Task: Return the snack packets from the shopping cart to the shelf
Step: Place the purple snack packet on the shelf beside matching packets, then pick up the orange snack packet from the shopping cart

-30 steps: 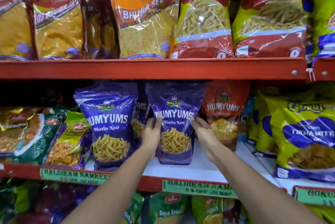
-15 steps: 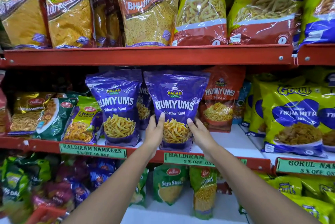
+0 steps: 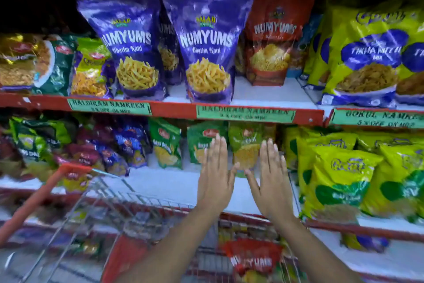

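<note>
Nearest me, a blurred red packet [image 3: 252, 257] lies in the wire cart [image 3: 110, 204], cut off below. My left hand [image 3: 214, 181] and right hand [image 3: 269, 181] hang flat, fingers spread, holding nothing. Beyond, a purple packet [image 3: 207, 41] stands on the shelf [image 3: 270, 97].

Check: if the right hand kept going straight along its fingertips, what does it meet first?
Probably the yellow-green snack packet standing on the lower shelf. The right hand is open, fingers pointing up and forward. Depth is unclear; the fingertips sit just beside that packet's right edge.
</note>
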`<state>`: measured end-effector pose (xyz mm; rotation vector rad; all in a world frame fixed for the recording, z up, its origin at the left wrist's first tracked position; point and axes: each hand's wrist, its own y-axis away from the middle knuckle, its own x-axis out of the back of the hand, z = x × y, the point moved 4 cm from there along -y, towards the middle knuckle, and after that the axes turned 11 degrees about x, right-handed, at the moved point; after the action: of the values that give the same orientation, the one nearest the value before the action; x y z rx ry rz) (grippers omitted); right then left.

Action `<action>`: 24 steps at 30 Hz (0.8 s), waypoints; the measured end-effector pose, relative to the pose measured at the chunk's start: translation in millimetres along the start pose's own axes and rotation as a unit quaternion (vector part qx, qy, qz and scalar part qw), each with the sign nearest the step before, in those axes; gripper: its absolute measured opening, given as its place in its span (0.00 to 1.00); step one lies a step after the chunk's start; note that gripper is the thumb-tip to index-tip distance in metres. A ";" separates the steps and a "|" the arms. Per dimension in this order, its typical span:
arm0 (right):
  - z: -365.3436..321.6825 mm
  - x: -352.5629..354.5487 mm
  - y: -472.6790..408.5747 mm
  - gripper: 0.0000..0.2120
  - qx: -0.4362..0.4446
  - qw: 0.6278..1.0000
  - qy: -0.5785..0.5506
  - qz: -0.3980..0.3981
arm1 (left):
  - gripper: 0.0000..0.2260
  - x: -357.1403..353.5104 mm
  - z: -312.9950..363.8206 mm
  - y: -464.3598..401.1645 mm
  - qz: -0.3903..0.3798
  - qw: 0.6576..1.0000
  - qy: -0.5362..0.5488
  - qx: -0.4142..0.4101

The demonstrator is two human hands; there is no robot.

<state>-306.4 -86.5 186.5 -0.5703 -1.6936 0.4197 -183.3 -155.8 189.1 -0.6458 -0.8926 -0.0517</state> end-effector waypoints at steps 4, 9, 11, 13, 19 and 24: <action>23.6 -32.7 88.2 0.35 -0.044 0.996 -0.040 -0.066 | 0.31 -51.6 -12.8 82.6 -0.092 0.995 -0.006 0.032; 48.6 -67.7 180.0 0.40 -0.136 0.969 -0.172 -0.115 | 0.40 -98.7 -39.9 166.2 -0.186 0.968 0.078 0.149; 58.6 -80.8 202.2 0.45 -0.211 0.937 -0.257 -0.106 | 0.45 -111.1 -50.0 185.5 -0.186 0.942 0.145 0.240; 69.5 -98.0 219.5 0.48 -0.294 0.890 -0.340 -0.076 | 0.48 -123.0 -62.6 200.1 -0.151 0.893 0.225 0.360; 89.1 -145.7 241.0 0.23 -0.393 0.812 -0.423 -0.079 | 0.27 -175.0 -102.4 232.1 -0.136 0.676 0.437 0.578; 99.9 -152.6 228.6 0.03 -0.421 0.796 -0.430 -0.059 | 0.17 -175.9 -99.5 212.6 -0.164 0.742 0.386 0.523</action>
<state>-350.7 13.6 -84.7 -0.9930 -2.8070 -0.2806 -161.2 -76.0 -92.2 0.6027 -0.1011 -0.1118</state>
